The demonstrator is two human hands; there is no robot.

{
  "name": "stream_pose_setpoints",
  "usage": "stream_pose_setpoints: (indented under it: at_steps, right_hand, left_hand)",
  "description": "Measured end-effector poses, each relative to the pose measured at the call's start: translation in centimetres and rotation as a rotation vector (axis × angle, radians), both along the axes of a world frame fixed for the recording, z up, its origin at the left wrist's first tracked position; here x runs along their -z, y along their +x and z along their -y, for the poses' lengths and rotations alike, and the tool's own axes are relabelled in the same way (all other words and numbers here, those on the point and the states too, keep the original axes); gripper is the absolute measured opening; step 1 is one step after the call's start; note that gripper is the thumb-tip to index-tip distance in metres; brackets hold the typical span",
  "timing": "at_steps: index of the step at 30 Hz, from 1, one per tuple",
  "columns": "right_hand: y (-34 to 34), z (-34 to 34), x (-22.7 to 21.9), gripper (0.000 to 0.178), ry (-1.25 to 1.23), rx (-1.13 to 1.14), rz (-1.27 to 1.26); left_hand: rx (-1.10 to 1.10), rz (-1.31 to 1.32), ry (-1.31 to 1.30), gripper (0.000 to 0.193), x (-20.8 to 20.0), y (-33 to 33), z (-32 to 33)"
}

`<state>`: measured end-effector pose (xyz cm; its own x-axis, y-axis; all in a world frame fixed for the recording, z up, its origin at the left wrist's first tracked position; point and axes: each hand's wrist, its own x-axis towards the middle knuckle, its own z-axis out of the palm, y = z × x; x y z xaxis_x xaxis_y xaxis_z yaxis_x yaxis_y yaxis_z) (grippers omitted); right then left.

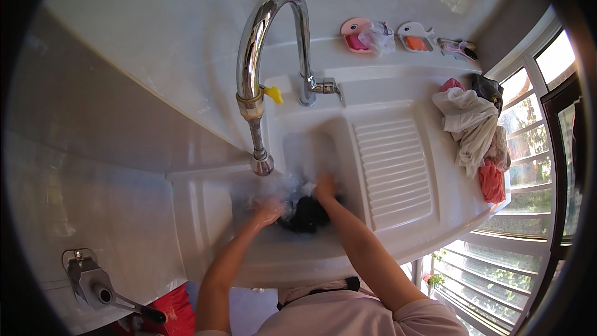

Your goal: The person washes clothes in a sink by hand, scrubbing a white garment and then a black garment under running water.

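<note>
The left hand (pixel 268 211) is positioned at the left side of the water in the white sink (pixel 267 272); the right hand (pixel 325 188) is positioned to its right and slightly farther from the body. The two are apart from each other. The fingers of both are blurred by spray and water, so whether either is spread or closed on anything cannot be told. The black cloth (pixel 307 214) is located in the basin between the two: to the right of the left hand, and on the body side and slightly left of the right hand. It is bunched, with no distinct long axis, and reads slightly wider from left to right. Both hands border it closely; neither is clearly the nearer, and contact cannot be confirmed. The nozzle (pixel 262 164) of the chrome faucet (pixel 250 56) is directed downward beyond the left hand. The ribbed washboard (pixel 395 168) adjoins the basin on the right. Farther right, a heap of light garments (pixel 467 118) rests on the desk (pixel 453 196), with a coral cloth (pixel 492 182) at its near end. A pink soap dish (pixel 352 27) and a white soap dish (pixel 423 27) are located at the back.
</note>
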<state>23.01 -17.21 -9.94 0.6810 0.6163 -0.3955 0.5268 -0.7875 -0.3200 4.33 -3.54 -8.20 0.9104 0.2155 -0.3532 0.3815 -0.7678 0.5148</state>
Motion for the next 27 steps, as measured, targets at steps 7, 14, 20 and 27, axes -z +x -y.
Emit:
stream_pose_setpoints:
  at_steps: [7, 14, 20, 27]
  right_hand:
    - [-7.5, -0.5, -10.2, 0.047, 0.594, 0.341, -0.233]
    - [-10.3, 0.0, -18.2, 0.032, 0.678, -0.112, -0.028]
    - [-1.5, -2.7, -14.3, 0.030, 0.579, -0.023, 0.251]
    - [2.3, 0.6, -10.2, 0.043, 0.249, 0.035, 0.253]
  left_hand:
    - [-1.270, 0.271, -1.812, 0.054, -4.4, 6.5, 4.9]
    - [-0.608, 0.668, -2.101, 0.045, -3.4, 4.4, 6.1]
    - [-1.059, 0.420, -1.766, 0.042, -5.4, 3.9, 5.9]
    - [-0.789, 0.496, -0.497, 0.039, -10.3, -2.2, -3.0]
